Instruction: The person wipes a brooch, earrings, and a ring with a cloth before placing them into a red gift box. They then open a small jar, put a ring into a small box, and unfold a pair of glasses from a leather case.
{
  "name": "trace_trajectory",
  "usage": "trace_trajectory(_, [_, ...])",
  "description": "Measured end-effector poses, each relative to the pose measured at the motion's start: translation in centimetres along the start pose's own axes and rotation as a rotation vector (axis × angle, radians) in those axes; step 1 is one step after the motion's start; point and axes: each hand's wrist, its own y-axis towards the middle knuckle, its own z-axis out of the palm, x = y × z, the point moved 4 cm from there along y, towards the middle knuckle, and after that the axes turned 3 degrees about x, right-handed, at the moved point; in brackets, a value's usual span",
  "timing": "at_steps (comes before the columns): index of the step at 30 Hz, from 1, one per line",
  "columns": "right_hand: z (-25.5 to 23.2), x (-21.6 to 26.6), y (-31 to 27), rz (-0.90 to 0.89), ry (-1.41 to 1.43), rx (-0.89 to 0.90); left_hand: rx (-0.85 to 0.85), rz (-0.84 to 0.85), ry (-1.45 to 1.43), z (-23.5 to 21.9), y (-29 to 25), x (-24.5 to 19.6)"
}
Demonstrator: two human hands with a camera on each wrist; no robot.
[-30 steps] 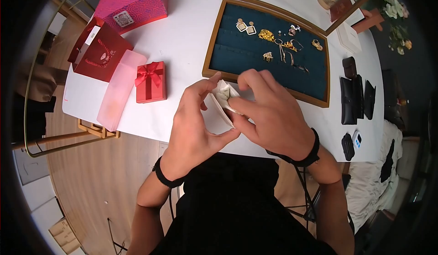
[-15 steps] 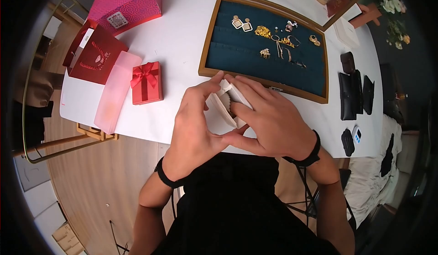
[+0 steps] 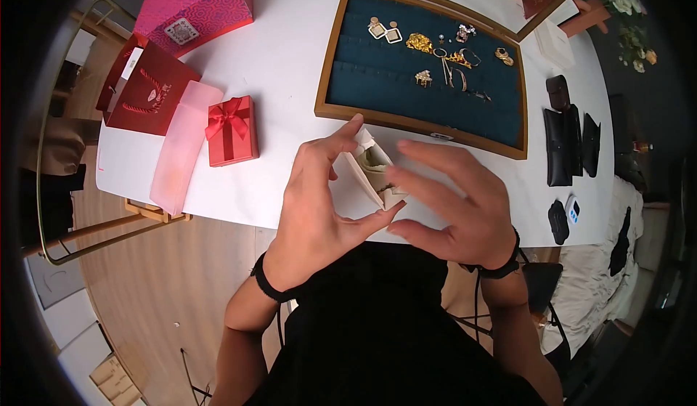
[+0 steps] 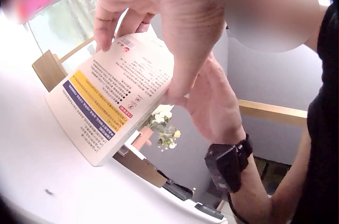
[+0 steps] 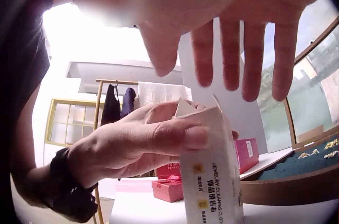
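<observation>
My left hand [image 3: 308, 203] grips a small white carton between its thumb and fingers, above the table's front edge. The carton [image 3: 357, 160] has its top end open toward me, with pale crumpled material [image 3: 372, 162] showing inside. Printed on one side [image 5: 214, 168] is "jewelry cleaning cloth"; a broader face [image 4: 106, 94] carries yellow and dark blue bands of text. Just right of the carton, my right hand [image 3: 468, 206] has its fingers straight and spread, holding nothing. In the right wrist view those fingers [image 5: 230, 54] hover above the open flaps.
Beyond the hands lies a wooden jewelry case [image 3: 428, 126] with earrings and gold pieces on dark green lining. To the left are a red gift box [image 3: 232, 141], pink sleeve [image 3: 178, 152], red bag [image 3: 149, 90] and pink box [image 3: 196, 10]. Black pouches [image 3: 557, 144] lie right.
My right fingers were at the carton's mouth, then lay along its side; now they have drawn off to the right and spread. The left hand keeps its hold on the carton.
</observation>
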Motion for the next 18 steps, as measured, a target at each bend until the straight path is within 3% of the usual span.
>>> trace_trajectory(8, [2.7, 0.8, -0.8, 0.148, 0.103, -0.033, -0.034, 0.024, -0.044, 0.4, 0.0, 0.5])
trace_trajectory(13, [2.4, 0.5, -1.1, -0.040, -0.129, -0.011, -0.064, 0.089, -0.059, 0.5, -0.2, 0.6])
trace_trajectory(16, [2.5, -0.2, -1.6, -0.002, -0.033, -0.059, -0.074, 0.058, 0.005, 0.5, 0.1, 0.2])
trace_trajectory(18, [2.5, 0.0, -1.6, 0.034, 0.019, -0.084, -0.012, 0.124, 0.154, 0.5, 0.2, 0.0])
